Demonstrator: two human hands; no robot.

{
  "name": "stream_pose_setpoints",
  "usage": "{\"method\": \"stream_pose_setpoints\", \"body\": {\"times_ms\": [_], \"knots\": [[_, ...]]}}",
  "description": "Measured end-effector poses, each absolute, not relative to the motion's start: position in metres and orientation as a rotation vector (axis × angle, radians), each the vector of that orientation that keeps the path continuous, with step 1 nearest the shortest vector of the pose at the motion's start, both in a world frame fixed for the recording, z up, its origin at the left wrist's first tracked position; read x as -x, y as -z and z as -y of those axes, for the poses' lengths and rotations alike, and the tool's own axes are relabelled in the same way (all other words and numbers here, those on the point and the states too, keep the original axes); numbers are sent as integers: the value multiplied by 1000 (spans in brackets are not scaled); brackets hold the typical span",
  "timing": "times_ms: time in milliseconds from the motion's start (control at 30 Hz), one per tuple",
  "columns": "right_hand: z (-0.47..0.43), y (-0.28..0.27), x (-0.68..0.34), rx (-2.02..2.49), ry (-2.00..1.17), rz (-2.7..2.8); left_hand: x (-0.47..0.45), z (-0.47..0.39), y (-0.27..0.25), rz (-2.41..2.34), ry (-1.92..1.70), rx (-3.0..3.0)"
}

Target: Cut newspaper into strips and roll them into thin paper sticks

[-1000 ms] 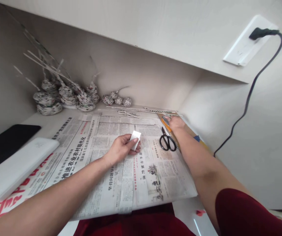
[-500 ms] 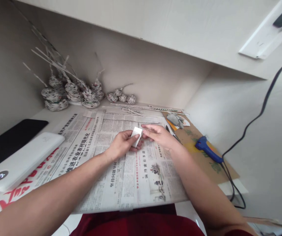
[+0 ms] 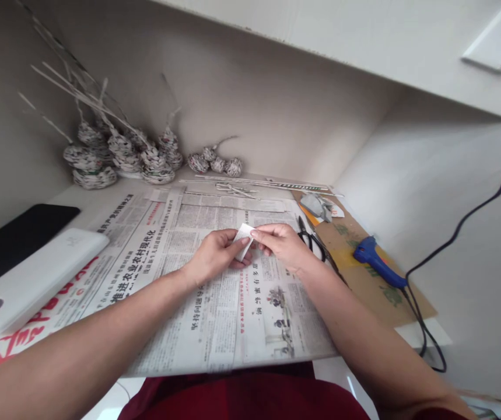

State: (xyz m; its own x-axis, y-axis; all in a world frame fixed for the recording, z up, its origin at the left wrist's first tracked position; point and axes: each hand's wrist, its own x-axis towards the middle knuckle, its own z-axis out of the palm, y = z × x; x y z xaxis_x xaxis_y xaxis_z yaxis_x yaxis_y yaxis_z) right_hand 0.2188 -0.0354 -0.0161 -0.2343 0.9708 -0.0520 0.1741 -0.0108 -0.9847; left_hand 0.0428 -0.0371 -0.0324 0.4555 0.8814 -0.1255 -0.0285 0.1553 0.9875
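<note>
A small folded piece of white paper (image 3: pixel 244 234) is held up above the newspaper sheet (image 3: pixel 215 315) that covers the table. My left hand (image 3: pixel 219 249) pinches it from the left, thumb on top and fingers curled beneath. At its upper right corner, the thumb and forefinger of my right hand (image 3: pixel 279 242) are closed on the paper's edge. Just beyond my right hand lie black-handled scissors (image 3: pixel 312 238), partly covered by the wrist.
Gourd shapes woven from paper (image 3: pixel 156 163) stand at the back left, with small woven balls (image 3: pixel 217 165) beside them. Thin paper sticks (image 3: pixel 267 183) lie along the back. On cardboard (image 3: pixel 390 303) at right rests a blue glue gun (image 3: pixel 377 262). A white power bank (image 3: pixel 44 274) lies left.
My right thumb and forefinger have moved onto the paper's upper right corner. My left hand keeps its grip. The camera has shifted slightly, showing more of the scissors.
</note>
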Motion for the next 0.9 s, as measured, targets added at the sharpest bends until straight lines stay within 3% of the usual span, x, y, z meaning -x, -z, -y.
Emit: {"method": "stream_pose_setpoints", "body": {"times_ms": [900], "knots": [[35, 26, -206, 1232, -1347, 1146, -44, 39, 39, -851, -773, -1258]]}}
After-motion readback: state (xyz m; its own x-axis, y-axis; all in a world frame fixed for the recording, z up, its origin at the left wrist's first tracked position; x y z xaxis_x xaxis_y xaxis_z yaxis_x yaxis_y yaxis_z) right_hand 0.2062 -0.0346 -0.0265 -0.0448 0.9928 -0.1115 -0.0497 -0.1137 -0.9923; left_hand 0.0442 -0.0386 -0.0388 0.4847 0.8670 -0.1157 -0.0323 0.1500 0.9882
